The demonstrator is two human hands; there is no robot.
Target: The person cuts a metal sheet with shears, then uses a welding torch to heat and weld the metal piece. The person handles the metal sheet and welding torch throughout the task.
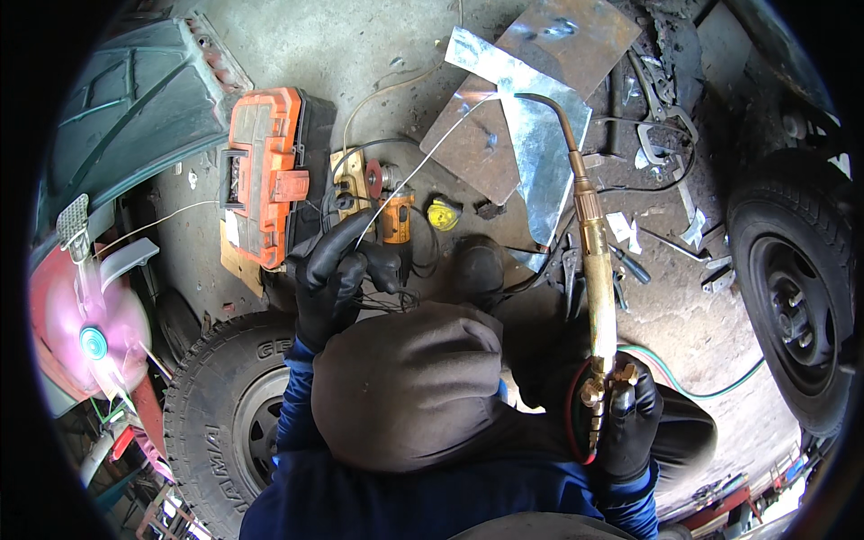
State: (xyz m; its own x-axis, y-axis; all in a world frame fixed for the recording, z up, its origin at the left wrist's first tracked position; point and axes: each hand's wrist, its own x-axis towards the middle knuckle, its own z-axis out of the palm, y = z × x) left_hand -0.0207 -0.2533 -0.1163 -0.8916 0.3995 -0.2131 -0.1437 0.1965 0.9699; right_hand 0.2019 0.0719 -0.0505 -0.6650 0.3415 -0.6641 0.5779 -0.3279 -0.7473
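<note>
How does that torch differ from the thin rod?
The torch is thick and mostly brass-coloured; the rod is thin and silvery. The torch's neck bends sharply, while the rod runs nearly straight. The right hand holds the torch, the left hand the rod. Both extend toward the shiny metal sheet.

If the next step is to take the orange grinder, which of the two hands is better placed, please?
Probably the left hand: it is much closer to the orange grinder, though it holds a thin rod. The right hand is farther away and grips the torch.
</note>
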